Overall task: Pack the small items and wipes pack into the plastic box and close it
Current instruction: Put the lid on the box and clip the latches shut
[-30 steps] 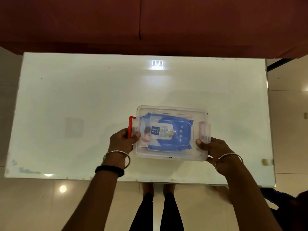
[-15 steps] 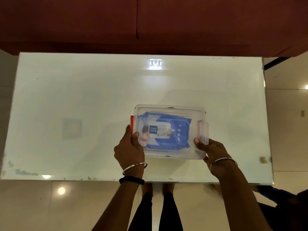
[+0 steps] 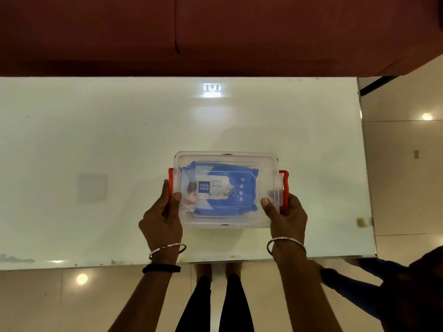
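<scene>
I saw the white table (image 3: 96,144) filling the middle of the frame, with a dark red wall across the top and pale floor along the bottom. The clear box (image 3: 225,219) sat just below centre, near the table's lower edge, its lid (image 3: 225,158) on. Through the lid the blue wipes pack (image 3: 220,188) lay flat inside. My left hand (image 3: 161,221) was clamped on the box's left end, thumb on the lid, fingers against the red left latch (image 3: 170,183). My right hand (image 3: 288,218) gripped the right end, thumb on the lid, fingers curled around the red right latch (image 3: 284,188). I couldn't make out any small items
</scene>
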